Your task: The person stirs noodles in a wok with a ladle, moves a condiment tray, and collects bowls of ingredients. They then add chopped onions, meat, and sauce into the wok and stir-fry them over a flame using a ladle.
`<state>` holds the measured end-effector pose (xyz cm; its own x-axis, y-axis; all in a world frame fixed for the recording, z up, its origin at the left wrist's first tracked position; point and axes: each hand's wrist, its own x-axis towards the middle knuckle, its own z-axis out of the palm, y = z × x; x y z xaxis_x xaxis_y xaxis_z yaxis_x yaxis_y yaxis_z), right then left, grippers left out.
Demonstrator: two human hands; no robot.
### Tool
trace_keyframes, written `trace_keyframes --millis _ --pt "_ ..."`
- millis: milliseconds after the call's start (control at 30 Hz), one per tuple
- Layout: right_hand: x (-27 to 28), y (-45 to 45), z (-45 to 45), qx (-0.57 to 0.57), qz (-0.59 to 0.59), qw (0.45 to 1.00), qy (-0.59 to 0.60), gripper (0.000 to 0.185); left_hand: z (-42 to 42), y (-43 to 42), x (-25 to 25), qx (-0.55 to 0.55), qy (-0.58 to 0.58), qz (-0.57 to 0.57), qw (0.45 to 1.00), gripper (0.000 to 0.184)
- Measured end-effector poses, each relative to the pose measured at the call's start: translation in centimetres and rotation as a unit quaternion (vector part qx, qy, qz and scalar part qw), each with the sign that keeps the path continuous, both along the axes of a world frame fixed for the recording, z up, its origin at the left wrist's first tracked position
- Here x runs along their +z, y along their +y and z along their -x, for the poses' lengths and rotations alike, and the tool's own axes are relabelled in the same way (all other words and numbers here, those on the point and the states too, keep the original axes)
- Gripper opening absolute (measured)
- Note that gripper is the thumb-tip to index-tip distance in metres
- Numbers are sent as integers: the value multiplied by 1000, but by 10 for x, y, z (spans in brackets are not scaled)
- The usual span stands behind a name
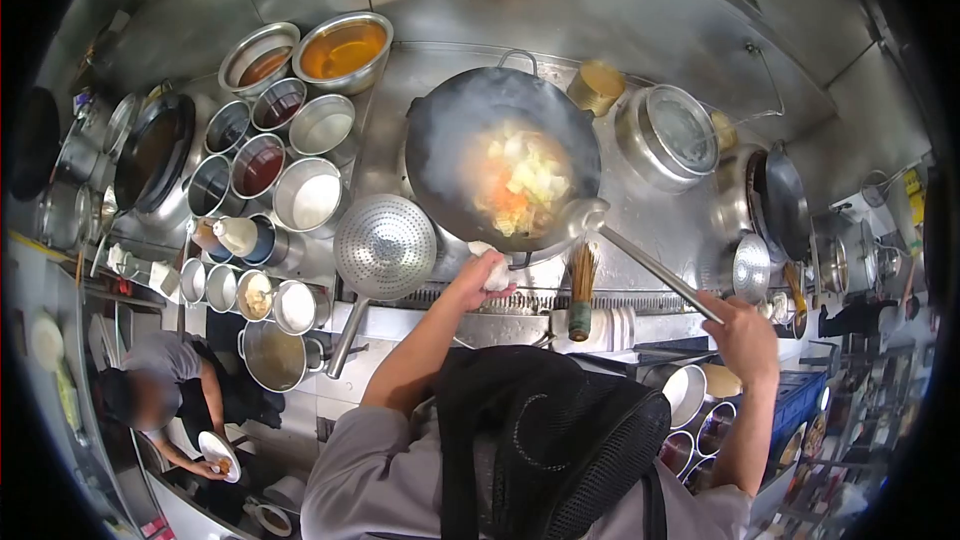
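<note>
A large dark wok (437, 125) sits on the range, with steam rising from pale, yellow and orange food pieces (525, 180) in it. My left hand (482, 278) is closed around a folded white cloth (488, 262) at the wok's near rim, beside its loop handle. My right hand (742, 338) grips the long handle of a ladle (650, 265). The ladle's bowl lies at the wok's near right rim. A bamboo wok brush (581, 290) stands between my arms, and a perforated strainer (385, 245) lies left of the wok.
Metal bowls of orange liquid (343, 48) and several seasoning pots (307, 194) crowd the left side. A stacked pot (668, 135) stands right of the wok. Another person (170, 380) holds a white plate (220, 455) at lower left. More containers (685, 395) sit by my right elbow.
</note>
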<state>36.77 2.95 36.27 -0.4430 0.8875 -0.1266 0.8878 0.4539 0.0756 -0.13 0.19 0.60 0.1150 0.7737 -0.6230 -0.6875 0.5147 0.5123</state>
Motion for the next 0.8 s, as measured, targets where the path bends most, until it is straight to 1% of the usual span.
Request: trace_keyframes --millis 33,67,133,200,233,267,300,333,400,467,500,533,567,633,667,733,800 --pt "-14 3 -1 0 21 999 24 51 -2 1 2 0 -2 -3 1000 34" --pt "-30 6 3 1 18 1000 23 51 -3 1 3 12 -5 0 1000 35" --pt "-78 19 15 -32 41 998 20 52 -3 1 6 27 -11 -1 1000 36" --pt "-149 38 14 -16 44 993 108 55 -5 1 7 39 -17 13 999 37" --pt "-201 52 9 -4 74 977 201 55 -5 0 5 43 -20 8 999 37" --pt "-240 65 5 9 104 951 291 56 -4 0 3 31 -15 4 999 37" --pt "-259 67 12 -16 130 934 333 54 -3 1 3 21 -8 -1 1000 37" --pt "-270 63 30 -42 157 913 375 53 -3 1 5 27 -8 -7 1000 37" --pt "-243 47 68 -111 205 886 402 52 1 -2 9 -1 1 -13 1000 35" --pt "-227 43 88 -213 272 834 429 53 1 -4 7 10 7 -11 1000 34" --pt "-224 42 94 -190 251 854 416 56 2 -5 7 3 6 -19 1000 34" --pt "-234 46 92 -188 251 854 415 56 2 -6 7 -4 6 -26 1000 34" --pt "-254 55 91 -155 178 886 398 56 2 -7 8 -2 7 -27 1000 34" --pt "-288 69 97 -118 103 912 379 57 0 -7 9 17 15 -28 999 37" --pt "-302 76 103 -98 88 908 397 57 1 -8 10 18 15 -29 999 37" --pt "-300 76 123 -80 69 903 416 57 2 -6 9 -19 31 -31 999 40" --pt "-289 64 155 -148 214 841 474 59 2 -3 5 -24 35 -27 999 41"
